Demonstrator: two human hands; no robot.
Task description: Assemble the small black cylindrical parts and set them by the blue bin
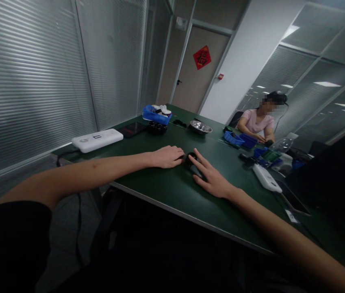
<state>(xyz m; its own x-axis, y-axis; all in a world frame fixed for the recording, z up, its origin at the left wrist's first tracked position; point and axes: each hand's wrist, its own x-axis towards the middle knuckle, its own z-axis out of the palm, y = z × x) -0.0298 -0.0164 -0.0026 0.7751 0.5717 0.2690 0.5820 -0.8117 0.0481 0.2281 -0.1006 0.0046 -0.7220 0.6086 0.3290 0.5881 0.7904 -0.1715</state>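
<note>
A small round black object (191, 157) sits on the green tabletop (160, 185) between my hands; I cannot make out its kind. Over and beside it is my right hand (210, 176), fingers spread, one fingertip appearing to touch the object. My left hand (168, 157) rests palm down just to the left, its fingers extended side by side and slightly bent. Something dark shows at the left fingertips, too small to name. A dark patch, perhaps shadow, lies under my right fingers.
Farther back are a black tray (157, 127), a blue basket (157, 115) of mixed items and a metal bowl (200, 127). White power banks lie left (97, 140) and right (266, 178). Blue baskets (233, 138) stand before a seated person (256, 122) at the far right.
</note>
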